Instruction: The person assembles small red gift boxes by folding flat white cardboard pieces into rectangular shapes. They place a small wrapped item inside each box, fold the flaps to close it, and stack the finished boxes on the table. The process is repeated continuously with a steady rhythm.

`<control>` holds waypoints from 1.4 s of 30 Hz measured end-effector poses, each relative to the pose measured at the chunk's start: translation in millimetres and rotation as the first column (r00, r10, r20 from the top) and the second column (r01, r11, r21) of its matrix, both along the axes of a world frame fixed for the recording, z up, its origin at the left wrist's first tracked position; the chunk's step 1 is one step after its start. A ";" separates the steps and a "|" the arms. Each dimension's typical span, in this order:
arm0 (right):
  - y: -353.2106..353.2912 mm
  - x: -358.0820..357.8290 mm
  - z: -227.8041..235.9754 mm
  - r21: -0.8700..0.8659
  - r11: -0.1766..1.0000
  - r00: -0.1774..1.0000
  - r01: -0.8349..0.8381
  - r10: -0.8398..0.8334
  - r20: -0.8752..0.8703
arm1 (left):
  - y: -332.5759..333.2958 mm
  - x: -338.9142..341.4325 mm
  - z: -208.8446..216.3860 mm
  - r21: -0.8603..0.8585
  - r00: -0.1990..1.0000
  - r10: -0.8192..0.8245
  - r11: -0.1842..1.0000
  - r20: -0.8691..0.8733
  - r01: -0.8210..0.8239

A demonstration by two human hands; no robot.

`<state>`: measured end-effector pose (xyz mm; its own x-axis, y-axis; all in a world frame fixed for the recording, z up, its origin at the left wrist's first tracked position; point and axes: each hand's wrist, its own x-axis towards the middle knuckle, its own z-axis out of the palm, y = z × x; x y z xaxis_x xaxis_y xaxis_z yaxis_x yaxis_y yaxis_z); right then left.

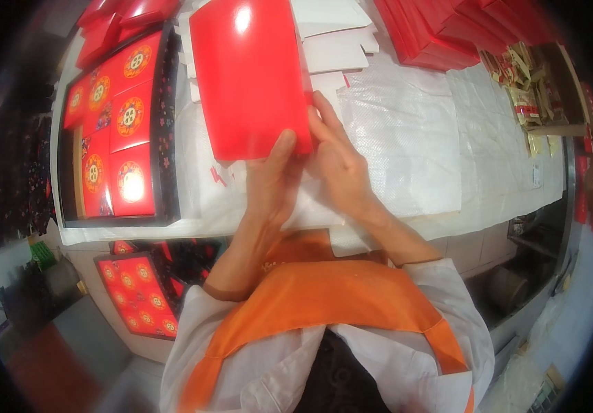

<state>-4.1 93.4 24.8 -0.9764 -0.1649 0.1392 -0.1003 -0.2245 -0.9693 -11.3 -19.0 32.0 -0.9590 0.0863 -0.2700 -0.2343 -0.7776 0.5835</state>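
Observation:
A glossy red cardboard box (252, 86) is held up over the table in front of me, its large plain face toward me. My left hand (272, 175) grips the lower edge, with the thumb on the face and the other fingers hidden behind. Along the right side, the fingers of my right hand (338, 155) press against the box near its lower corner. Behind the box lie white card pieces (334, 51), spread in a loose pile. Small red scraps (218, 177) rest on the white sheet just left of my left hand.
At the left stands a dark-edged tray (169, 131) of red boxes with round patterned labels (131, 115). Red boxes (427, 34) are stacked at the far right, beside a carton (565, 89) of small packets (524, 96). A patterned red box (138, 292) sits below the table edge.

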 end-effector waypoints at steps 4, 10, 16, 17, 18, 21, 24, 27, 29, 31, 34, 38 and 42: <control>2.1 2.2 -2.2 0.011 1.000 0.996 0.011 -0.010 -0.084 | 1.5 2.0 0.3 0.007 1.000 -0.028 1.000 0.010 0.028; 2.2 -3.6 1.8 -0.063 0.998 1.000 -0.005 0.004 -0.016 | -0.8 3.5 -1.2 -0.103 0.998 0.001 0.995 -0.055 -0.007; 24.9 -32.5 31.6 0.137 0.974 0.975 0.182 -0.161 -0.151 | 1.2 48.6 -14.4 -0.585 0.905 -0.414 0.710 0.101 0.391; 25.6 -34.0 35.9 0.127 0.974 0.978 0.189 -0.175 -0.113 | -4.6 53.9 -13.2 -0.440 0.848 -0.501 0.730 0.175 0.522; 28.4 -32.0 35.3 0.065 0.979 0.978 0.194 -0.187 -0.095 | -12.1 62.3 -9.5 -0.255 0.768 -0.595 0.724 0.238 0.640; 43.7 -20.8 34.2 -0.019 0.971 0.970 0.239 -0.239 -0.050 | -62.4 72.5 15.0 -0.509 0.591 -0.794 0.452 0.143 0.732; 40.6 3.1 25.0 0.069 0.972 0.975 0.224 -0.223 -0.020 | -81.3 69.2 28.4 -0.700 0.969 -0.239 0.682 0.060 0.212; 28.3 30.0 17.8 0.156 0.981 0.992 0.119 -0.124 0.020 | -65.7 31.3 2.4 -0.861 0.947 -0.115 0.461 -0.300 -0.217; 23.0 43.6 10.8 0.187 0.982 0.998 0.025 -0.037 0.058 | -50.4 23.7 9.6 -0.772 0.973 -0.119 0.630 -0.200 -0.081; 24.0 41.1 9.1 0.277 0.957 0.995 0.086 -0.095 0.021 | -44.3 24.7 -4.9 -0.850 0.973 -0.165 0.524 -0.162 -0.053; 36.9 36.2 -2.0 0.242 0.968 0.992 0.060 -0.085 0.095 | -37.0 32.5 -8.5 -0.791 0.985 -0.156 0.611 -0.070 0.040; 44.1 35.0 -17.1 0.289 0.952 0.992 0.099 -0.115 0.041 | -42.1 32.3 -13.1 -0.772 0.964 -0.252 0.595 0.087 0.226; 34.6 24.4 -17.2 0.180 0.968 0.977 0.177 -0.196 0.089 | -31.0 31.9 -30.0 -0.811 0.961 -0.067 0.554 -0.268 -0.188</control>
<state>20.3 128.0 7.5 -0.9998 0.0092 0.0201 -0.0205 -0.0425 -0.9989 20.6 -50.0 2.0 -0.9926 -0.1118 0.0471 0.0395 0.0696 0.9968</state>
